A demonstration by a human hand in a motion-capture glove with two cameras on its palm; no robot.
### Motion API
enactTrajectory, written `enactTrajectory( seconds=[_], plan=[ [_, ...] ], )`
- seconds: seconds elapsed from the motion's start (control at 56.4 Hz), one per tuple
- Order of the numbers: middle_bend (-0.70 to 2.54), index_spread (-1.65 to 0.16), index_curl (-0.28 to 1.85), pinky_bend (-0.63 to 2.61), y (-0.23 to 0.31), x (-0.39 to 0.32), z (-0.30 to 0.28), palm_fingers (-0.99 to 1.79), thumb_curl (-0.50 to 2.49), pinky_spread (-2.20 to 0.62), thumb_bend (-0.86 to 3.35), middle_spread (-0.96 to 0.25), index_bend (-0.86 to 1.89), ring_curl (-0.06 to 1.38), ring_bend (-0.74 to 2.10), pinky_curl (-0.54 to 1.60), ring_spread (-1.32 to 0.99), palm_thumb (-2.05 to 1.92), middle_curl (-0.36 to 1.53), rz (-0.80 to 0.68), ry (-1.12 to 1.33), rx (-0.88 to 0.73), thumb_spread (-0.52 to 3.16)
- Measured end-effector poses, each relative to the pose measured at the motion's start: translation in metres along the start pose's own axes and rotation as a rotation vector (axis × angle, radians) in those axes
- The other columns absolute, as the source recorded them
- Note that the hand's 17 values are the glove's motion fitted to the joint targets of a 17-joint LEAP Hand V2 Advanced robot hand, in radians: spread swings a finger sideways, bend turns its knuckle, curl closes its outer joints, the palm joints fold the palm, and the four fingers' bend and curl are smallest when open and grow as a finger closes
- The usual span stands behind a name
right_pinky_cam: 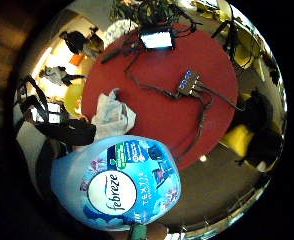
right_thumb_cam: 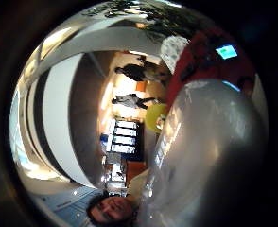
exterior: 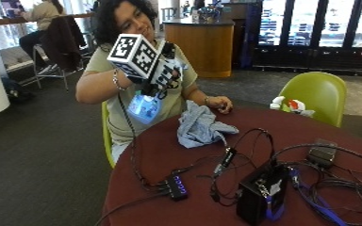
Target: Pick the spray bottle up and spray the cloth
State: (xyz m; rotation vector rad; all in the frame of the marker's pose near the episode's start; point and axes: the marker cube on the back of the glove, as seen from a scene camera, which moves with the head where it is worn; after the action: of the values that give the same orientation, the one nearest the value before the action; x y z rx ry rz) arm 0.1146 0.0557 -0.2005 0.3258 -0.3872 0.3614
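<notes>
Febreze reads plainly on the spray bottle (right_pinky_cam: 118, 186), with "TEXTIL" beside it; smaller label print is illegible. At the person's chest, above the red surface (exterior: 168, 155), the right hand (exterior: 158, 75) holds the bottle aloft, fingers curled around its neck, partly hidden. A pale blue cloth (exterior: 200, 126) lies crumpled below, near the bare hand (exterior: 218, 103).

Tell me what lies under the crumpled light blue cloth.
The crumpled light blue cloth rests on the round dark red table, its far edge beside the person's bare hand. Anything beneath its folds is covered.
</notes>
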Motion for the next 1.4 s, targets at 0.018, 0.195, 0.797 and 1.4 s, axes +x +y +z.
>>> enactTrajectory(
  seconds=[0.018,0.195,0.797,1.4],
  plan=[
    [0.68,-0.22,0.52,0.43,0.000,-0.003,0.002,1.38,0.70,-0.27,-0.02,-0.16,0.40,0.50,0.77,0.44,-0.17,1.03,0.56,0.008,0.018,-0.023,0.29],
    [0.70,-0.22,0.55,0.44,-0.011,-0.012,0.027,1.38,0.73,-0.27,-0.02,-0.16,0.40,0.50,0.78,0.45,-0.18,1.02,0.57,0.122,0.230,-0.270,0.27],
    [0.70,-0.25,0.60,0.46,0.000,0.042,0.164,1.36,0.80,-0.27,-0.02,-0.16,0.34,0.50,0.78,0.45,-0.18,1.01,0.57,0.487,0.755,-0.971,0.31],
    [0.68,-0.24,0.63,0.46,-0.036,-0.049,0.120,1.35,0.84,-0.27,-0.02,-0.15,0.26,0.50,0.78,0.44,-0.17,1.01,0.57,0.138,0.289,-0.623,0.39]
  ],
)
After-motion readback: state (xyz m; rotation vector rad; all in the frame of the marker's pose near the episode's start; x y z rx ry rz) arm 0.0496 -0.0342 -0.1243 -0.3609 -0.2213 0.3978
